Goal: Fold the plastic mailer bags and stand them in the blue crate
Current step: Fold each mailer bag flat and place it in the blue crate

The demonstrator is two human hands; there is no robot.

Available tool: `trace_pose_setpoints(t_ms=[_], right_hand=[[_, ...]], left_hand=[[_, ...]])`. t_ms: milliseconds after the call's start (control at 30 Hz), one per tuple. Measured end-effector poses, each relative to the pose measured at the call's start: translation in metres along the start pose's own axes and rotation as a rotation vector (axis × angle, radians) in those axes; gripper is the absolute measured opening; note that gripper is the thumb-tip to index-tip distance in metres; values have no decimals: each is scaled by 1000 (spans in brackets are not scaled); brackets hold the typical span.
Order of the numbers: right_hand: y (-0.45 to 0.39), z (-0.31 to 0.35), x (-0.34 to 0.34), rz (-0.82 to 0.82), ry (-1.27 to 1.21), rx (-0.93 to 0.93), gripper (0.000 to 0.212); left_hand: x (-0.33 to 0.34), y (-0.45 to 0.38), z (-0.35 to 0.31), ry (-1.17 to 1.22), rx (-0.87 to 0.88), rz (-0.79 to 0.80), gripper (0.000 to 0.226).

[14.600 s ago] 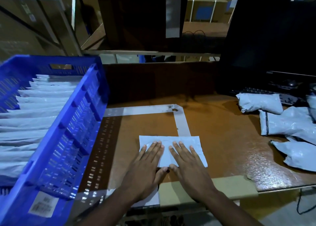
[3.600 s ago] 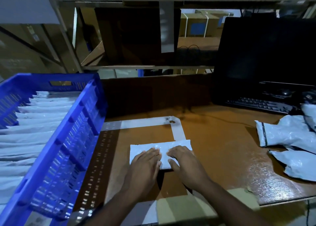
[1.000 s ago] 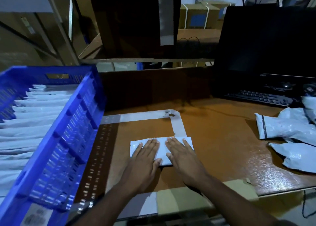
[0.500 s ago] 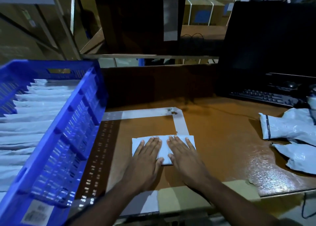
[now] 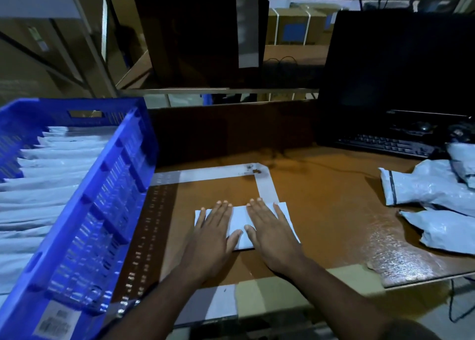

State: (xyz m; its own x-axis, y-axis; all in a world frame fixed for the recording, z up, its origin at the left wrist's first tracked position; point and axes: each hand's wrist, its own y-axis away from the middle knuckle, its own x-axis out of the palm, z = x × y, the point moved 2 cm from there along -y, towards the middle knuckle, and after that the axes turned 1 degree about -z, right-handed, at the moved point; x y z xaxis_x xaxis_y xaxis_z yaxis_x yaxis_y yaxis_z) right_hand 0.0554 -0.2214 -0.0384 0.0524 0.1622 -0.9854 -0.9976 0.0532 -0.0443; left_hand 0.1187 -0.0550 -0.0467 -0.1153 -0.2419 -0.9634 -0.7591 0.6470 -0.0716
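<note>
Pressing still, both hands (image 5: 244,233) on mailer (image 5: 239,220).

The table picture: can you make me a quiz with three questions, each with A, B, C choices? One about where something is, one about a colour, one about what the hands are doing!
1. Where is the crate?
A. left of the hands
B. right of the hands
C. on the keyboard

2. What colour is the crate?
A. red
B. green
C. blue

3. What are the left hand and right hand doing?
A. lifting a bag
B. pressing flat on the folded bag
C. typing

Answers:
1 A: the crate sits at the left edge of the table, hands mid-table.
2 C: its walls are bright blue.
3 B: both palms lie flat, fingers straight, on the folded bag.
</note>
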Motion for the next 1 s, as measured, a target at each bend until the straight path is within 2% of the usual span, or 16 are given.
trace_pose_setpoints(t_ms=[67,167,267,467,733,867,1000], right_hand=[[2,-6,-1,-8,-40,8,75],[14,-11,-1,-50,-92,47,74],[17,-13,1,-19,-105,76,75],[25,-36,-4,-8,-211,153,93],[42,-48,-10,2,-178,171,97],[59,-50,-20,-30,-292,111,87],[65,-48,-16,-76,-337,39,64]], left_hand=[[5,1,5,13,-13,-4,91],[5,6,8,24,-37,-5,89],[4,9,8,35,-54,-9,91],[1,9,8,44,-91,-8,89],[-3,23,26,-28,-127,24,104],[-12,32,30,76,-80,-7,105],[-15,41,19,191,24,-101,95]])
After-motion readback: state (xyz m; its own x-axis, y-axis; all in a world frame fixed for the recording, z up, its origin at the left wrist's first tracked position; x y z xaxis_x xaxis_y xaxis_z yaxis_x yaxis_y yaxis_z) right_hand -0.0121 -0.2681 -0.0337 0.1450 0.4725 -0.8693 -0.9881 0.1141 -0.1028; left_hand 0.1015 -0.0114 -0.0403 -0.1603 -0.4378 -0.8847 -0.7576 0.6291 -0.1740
